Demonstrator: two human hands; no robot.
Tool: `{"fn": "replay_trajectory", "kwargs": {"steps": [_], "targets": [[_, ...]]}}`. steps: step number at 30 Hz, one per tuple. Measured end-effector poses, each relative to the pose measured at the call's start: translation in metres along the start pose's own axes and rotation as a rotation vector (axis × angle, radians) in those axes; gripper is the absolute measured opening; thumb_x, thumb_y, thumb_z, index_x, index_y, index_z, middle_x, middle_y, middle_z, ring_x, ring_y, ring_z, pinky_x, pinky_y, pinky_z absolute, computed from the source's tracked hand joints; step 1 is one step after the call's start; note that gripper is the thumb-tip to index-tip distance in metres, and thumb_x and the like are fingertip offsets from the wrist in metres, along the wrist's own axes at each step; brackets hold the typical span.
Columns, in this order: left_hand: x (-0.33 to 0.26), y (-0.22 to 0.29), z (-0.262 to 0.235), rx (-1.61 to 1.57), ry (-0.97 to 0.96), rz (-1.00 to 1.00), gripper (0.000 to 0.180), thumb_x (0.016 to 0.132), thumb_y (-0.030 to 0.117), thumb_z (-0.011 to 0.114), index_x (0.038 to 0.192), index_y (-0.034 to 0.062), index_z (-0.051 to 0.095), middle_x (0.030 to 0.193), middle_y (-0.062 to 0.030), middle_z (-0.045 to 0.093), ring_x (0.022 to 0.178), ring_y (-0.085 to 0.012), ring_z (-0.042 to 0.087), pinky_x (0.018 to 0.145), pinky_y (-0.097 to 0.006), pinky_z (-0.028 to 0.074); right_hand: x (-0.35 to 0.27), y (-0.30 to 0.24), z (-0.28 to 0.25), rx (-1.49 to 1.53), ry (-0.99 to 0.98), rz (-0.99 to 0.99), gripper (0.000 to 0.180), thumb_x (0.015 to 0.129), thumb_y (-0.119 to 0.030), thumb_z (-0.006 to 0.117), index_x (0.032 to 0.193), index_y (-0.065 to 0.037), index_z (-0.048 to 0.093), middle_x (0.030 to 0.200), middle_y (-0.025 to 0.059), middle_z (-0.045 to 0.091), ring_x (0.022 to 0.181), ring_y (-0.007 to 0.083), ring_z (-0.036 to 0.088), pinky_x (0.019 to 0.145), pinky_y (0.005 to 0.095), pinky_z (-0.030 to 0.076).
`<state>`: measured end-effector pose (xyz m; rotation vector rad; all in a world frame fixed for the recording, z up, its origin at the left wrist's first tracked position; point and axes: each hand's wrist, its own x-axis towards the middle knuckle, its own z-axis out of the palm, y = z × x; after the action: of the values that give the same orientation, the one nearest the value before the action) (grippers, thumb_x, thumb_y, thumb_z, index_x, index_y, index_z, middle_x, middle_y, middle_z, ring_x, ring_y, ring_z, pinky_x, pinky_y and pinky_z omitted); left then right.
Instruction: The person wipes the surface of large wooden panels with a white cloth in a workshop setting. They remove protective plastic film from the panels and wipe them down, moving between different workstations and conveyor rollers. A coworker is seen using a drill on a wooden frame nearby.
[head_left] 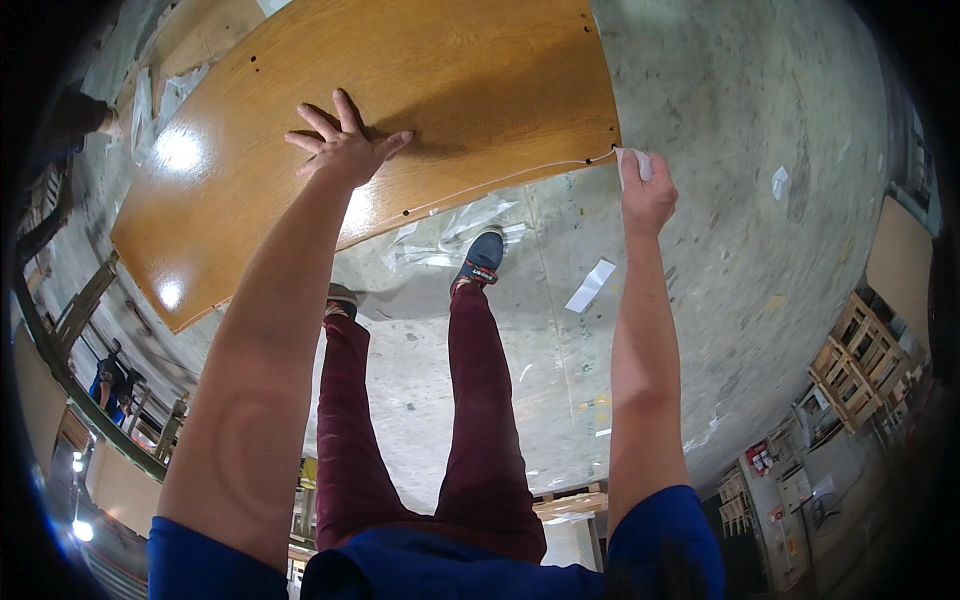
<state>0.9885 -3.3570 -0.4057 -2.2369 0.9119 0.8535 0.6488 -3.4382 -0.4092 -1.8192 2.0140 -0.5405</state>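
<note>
The left hand (pixel 343 143) lies flat on the glossy wooden panel (pixel 400 110), fingers spread wide and palm pressed down, near the panel's middle at about eleven o'clock in the view. The panel fills the upper part of the frame from nine to one o'clock (small holes dot its edges). The right hand (pixel 647 195), at about one o'clock, is closed around a white cloth (pixel 634 162) held against the panel's near right corner. Below, toward six o'clock, stand legs in dark red trousers (pixel 480 420) on a concrete floor (pixel 760 240), with clear plastic sheeting (pixel 450 235) under the panel's edge.
</note>
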Motion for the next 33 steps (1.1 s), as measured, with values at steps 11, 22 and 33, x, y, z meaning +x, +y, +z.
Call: {"fn": "replay_trajectory", "kwargs": {"steps": [11,22,33], "targets": [[0.003,0.002,-0.002,-0.002,0.002,-0.022,0.116,0.064,0.087,0.039,0.143,0.0221,-0.015,0.145,-0.0278,-0.017,0.130,-0.0567,-0.007,0.088,-0.069,0.035,0.026,-0.021,0.006,-0.074,-0.089,-0.010,0.027,0.077,-0.036,0.066,0.086,-0.010,0.064,0.078,0.0123,0.066,0.072,0.0329,0.063,0.065,0.0406,0.049],[0.003,-0.001,-0.003,-0.004,0.050,0.006,0.117,0.064,0.082,0.047,0.144,0.0199,-0.011,0.146,-0.0286,-0.014,0.129,-0.0588,-0.004,0.084,-0.070,0.037,0.099,-0.072,0.038,0.033,-0.085,-0.187,0.025,0.077,-0.035,0.065,0.083,-0.011,0.064,0.077,0.0105,0.066,0.071,0.0325,0.063,0.062,0.0403,0.048],[0.005,-0.002,-0.001,-0.011,0.085,0.010,0.119,0.060,0.083,0.050,0.146,0.0212,-0.005,0.146,-0.0299,-0.011,0.128,-0.0605,-0.003,0.081,-0.073,0.036,0.136,-0.092,0.050,-0.070,-0.183,-0.233,0.030,0.075,-0.041,0.065,0.080,-0.011,0.062,0.074,0.0114,0.064,0.069,0.0336,0.061,0.061,0.0406,0.047]]}}
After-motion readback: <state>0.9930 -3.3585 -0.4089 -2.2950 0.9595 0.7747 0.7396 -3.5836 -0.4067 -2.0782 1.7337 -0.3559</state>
